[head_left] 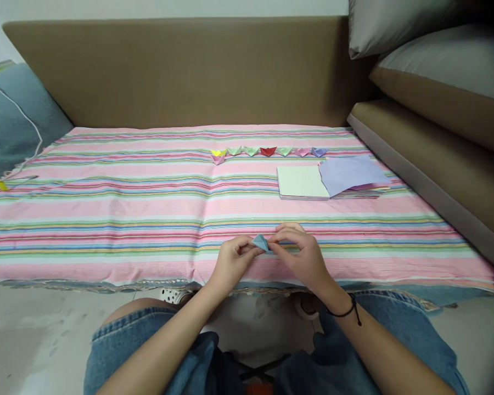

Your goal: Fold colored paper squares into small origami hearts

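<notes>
A small folded piece of light blue paper is held between both hands, just above the front part of the striped cloth. My left hand pinches its left side between thumb and fingers. From the right, my right hand grips the paper's other edge with thumb and forefinger, its remaining fingers curled behind. Part of the paper is covered by the fingertips. Farther back stands a row of several small folded paper boats, among them a red boat, a purple boat and a pink boat at the left end.
A stack of pale square paper lies beyond my right hand, with purple sheets beside it. The striped cloth covers the seat. Cushions are piled along the right, a brown backrest runs behind, and a white cable hangs at left.
</notes>
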